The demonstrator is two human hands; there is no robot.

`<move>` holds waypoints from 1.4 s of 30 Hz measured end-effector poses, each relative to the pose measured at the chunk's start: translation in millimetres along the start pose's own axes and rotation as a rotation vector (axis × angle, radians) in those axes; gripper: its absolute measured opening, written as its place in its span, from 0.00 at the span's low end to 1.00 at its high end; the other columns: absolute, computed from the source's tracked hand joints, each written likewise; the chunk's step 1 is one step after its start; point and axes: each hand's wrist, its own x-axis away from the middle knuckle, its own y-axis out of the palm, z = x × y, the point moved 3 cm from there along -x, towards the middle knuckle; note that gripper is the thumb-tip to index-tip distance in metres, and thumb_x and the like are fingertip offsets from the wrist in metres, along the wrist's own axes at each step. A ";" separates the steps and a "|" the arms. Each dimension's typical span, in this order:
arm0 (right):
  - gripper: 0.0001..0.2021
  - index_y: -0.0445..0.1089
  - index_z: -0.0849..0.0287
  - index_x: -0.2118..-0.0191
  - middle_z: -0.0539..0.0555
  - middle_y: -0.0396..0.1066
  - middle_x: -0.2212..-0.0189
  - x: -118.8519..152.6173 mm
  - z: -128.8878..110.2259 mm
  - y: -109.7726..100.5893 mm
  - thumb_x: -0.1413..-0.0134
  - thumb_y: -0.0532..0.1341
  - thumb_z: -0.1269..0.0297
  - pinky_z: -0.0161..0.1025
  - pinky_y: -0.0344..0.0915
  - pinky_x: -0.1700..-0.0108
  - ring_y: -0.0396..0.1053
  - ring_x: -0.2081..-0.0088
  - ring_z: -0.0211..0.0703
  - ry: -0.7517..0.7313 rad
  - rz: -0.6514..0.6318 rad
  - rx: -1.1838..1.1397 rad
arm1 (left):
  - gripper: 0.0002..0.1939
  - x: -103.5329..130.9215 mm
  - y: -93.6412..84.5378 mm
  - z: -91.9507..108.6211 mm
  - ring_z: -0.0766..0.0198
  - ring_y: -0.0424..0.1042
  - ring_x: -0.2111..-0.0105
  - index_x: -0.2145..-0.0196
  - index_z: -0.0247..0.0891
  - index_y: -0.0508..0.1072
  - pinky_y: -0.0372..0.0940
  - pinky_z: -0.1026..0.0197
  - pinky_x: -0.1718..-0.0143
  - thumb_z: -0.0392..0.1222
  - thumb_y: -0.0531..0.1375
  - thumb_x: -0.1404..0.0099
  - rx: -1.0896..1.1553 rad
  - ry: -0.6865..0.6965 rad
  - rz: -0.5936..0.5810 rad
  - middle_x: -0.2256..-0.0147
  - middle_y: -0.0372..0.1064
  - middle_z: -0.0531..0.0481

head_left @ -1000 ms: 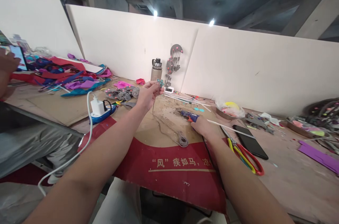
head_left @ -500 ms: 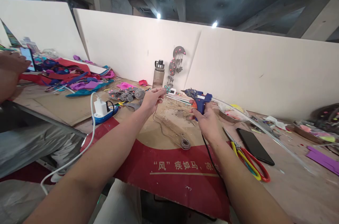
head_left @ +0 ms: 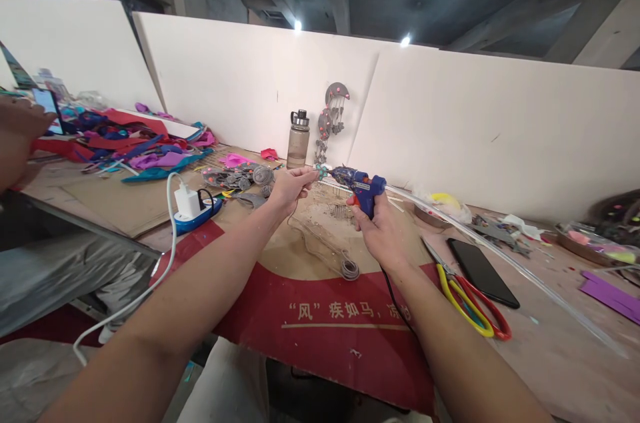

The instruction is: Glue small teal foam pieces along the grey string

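Observation:
My left hand (head_left: pixel 294 186) pinches a small teal-green flower-shaped piece (head_left: pixel 321 173) between thumb and fingers. A thin grey cord (head_left: pixel 313 249) trails beneath it to a small coil (head_left: pixel 350 268) on the cardboard. My right hand (head_left: pixel 375 226) is wrapped around the handle of a blue glue gun (head_left: pixel 367 188) with an orange trigger. Its nozzle points left, right at the teal piece; whether they touch I cannot tell. A long clear glue stick (head_left: pixel 480 236) juts out of the back of the gun.
Scissors (head_left: pixel 467 299) and a black phone (head_left: pixel 483 273) lie right. A bottle (head_left: pixel 298 143) stands by the white board, near a hanging grey moon ornament (head_left: pixel 336 96). Left are a power strip (head_left: pixel 197 216), felt scraps (head_left: pixel 145 143) and another person's hand (head_left: pixel 20 136).
The glue gun has moved left, bringing its nozzle close to the teal piece. My left hand has shifted slightly right with that piece.

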 end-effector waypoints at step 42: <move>0.16 0.60 0.56 0.48 0.60 0.73 0.58 2.0 -3.0 3.3 0.40 0.52 0.59 0.49 0.66 0.54 0.71 0.59 0.54 0.090 -0.071 0.090 | 0.17 5.7 7.2 4.2 0.75 0.54 0.81 0.78 0.34 0.73 0.43 0.69 0.83 0.48 0.72 0.60 -0.103 0.043 -0.030 0.81 0.61 0.54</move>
